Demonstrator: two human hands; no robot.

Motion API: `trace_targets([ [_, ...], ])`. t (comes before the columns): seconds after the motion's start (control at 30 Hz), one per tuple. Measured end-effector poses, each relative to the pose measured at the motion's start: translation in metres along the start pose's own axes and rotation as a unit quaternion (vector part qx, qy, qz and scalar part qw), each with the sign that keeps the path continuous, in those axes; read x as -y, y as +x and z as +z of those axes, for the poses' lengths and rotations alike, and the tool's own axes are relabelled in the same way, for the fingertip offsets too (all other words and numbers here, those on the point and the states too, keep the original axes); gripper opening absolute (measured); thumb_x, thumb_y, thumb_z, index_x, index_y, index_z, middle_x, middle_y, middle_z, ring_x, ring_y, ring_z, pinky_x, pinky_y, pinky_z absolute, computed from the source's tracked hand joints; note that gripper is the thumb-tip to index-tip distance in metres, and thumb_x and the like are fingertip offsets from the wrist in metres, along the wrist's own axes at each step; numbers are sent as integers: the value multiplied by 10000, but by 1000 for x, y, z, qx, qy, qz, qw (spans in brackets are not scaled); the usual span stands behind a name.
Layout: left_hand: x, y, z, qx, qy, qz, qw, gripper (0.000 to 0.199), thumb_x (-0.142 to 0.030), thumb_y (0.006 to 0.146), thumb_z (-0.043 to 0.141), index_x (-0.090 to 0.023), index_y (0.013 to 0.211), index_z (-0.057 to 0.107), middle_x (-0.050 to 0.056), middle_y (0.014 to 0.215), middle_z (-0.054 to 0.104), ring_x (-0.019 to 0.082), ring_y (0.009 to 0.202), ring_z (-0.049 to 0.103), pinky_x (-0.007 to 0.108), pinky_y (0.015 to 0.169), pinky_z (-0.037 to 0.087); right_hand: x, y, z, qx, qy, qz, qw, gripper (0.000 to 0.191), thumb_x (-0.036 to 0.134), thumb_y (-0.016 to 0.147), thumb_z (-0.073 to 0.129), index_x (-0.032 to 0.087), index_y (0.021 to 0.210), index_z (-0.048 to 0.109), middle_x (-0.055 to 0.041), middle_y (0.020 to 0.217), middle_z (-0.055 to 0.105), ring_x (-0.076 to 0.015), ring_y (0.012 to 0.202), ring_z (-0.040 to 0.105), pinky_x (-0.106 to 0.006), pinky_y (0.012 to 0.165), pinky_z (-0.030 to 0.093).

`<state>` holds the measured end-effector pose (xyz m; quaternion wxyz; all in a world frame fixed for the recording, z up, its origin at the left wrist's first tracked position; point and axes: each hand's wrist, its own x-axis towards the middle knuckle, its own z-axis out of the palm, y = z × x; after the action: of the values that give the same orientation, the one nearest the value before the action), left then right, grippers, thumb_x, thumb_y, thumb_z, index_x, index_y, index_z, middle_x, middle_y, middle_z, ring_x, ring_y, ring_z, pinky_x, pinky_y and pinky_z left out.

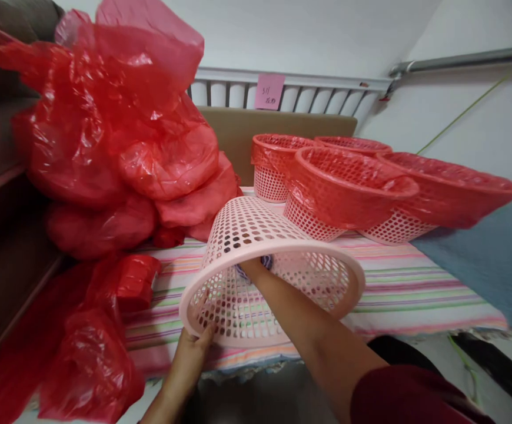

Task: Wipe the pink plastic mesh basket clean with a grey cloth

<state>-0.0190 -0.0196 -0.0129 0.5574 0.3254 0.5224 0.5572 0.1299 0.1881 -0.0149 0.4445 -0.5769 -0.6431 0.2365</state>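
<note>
A pink perforated plastic basket [256, 227] lies tipped on its side on the striped cloth [406, 282], its mouth facing me. At the lower left of its rim my left hand [198, 347] grips the edge, the thumb showing inside the mouth. My right arm reaches into the basket; the fingers of my right hand [251, 268] are hidden behind the upper rim. Beside that hand, inside the basket, is a patterned purple-and-white cloth [266, 261], mostly hidden; whether the hand holds it I cannot tell.
Several pink baskets lined with red plastic bags [353, 200] stand upright at the back right. Filled red bags [119, 135] are piled at the left, with a red roll [136, 280] and loose red plastic [88, 365] in front. A white radiator [318, 97] runs along the wall.
</note>
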Motion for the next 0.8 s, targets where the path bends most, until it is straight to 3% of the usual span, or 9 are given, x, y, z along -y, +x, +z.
trace_targets([
  [0.1, 7, -1, 1, -1, -17, 4, 1000, 764, -414, 728, 763, -208, 1420, 512, 132, 1321, 669, 333, 1301, 551, 483, 1125, 386, -1, 3, 0, -5, -22, -5, 1000, 450, 352, 976, 399, 263, 1410, 481, -47, 1486, 482, -243, 1421, 335, -477, 1190, 221],
  [0.2, 12, 0, 4, -24, -42, 11, 999, 834, -434, 715, 769, -204, 1456, 463, 137, 1286, 691, 345, 1254, 592, 482, 1058, 461, 2, -2, -8, 51, -77, -51, 994, 486, 365, 917, 537, 275, 1394, 508, -40, 1494, 476, -275, 1437, 309, -481, 1195, 198],
  [0.3, 10, 1, 8, -24, -55, 1, 998, 888, -449, 693, 785, -182, 1466, 439, 145, 1216, 723, 363, 1132, 667, 474, 947, 538, 12, -15, -18, 140, -140, -89, 976, 586, 407, 825, 686, 269, 1373, 531, -59, 1446, 526, -304, 1372, 401, -462, 1152, 281],
  [0.37, 7, 1, 9, -16, -60, -2, 998, 891, -445, 684, 792, -179, 1459, 441, 141, 1189, 735, 353, 1066, 698, 456, 908, 556, 21, -29, -23, 154, -180, -70, 969, 541, 432, 819, 703, 233, 1308, 585, -96, 1350, 595, -307, 1279, 487, -448, 1094, 343],
  [0.47, 5, 1, 7, -18, -56, 4, 998, 895, -440, 677, 795, -181, 1458, 440, 136, 1173, 742, 338, 1017, 714, 452, 899, 557, 34, -60, -28, 136, -235, -43, 961, 344, 374, 843, 682, 197, 1137, 665, -110, 1150, 662, -286, 1114, 568, -416, 999, 397],
  [0.57, 6, 2, 6, -24, -58, 3, 998, 928, -451, 655, 804, -169, 1462, 442, 139, 1137, 755, 353, 1023, 708, 464, 892, 558, 42, -105, -37, 145, -240, -76, 957, 237, 281, 823, 683, 197, 1043, 669, -87, 1081, 651, -260, 1049, 561, -383, 957, 403],
  [0.7, 11, 3, 7, -40, -75, 11, 996, 851, -425, 615, 823, -200, 1386, 543, 116, 1202, 740, 342, 1156, 654, 442, 993, 513, 43, -169, -59, 201, -199, -131, 950, 230, 194, 798, 664, 224, 1024, 641, -64, 1140, 600, -239, 1104, 509, -358, 992, 384],
  [0.8, 15, 5, 7, -38, -76, 12, 996, 757, -383, 628, 806, -202, 1329, 587, 102, 1200, 743, 314, 1187, 641, 438, 1059, 461, 42, -189, -66, 219, -193, -139, 946, 264, 141, 789, 629, 242, 1033, 630, -52, 1130, 581, -231, 1095, 502, -358, 988, 389],
])
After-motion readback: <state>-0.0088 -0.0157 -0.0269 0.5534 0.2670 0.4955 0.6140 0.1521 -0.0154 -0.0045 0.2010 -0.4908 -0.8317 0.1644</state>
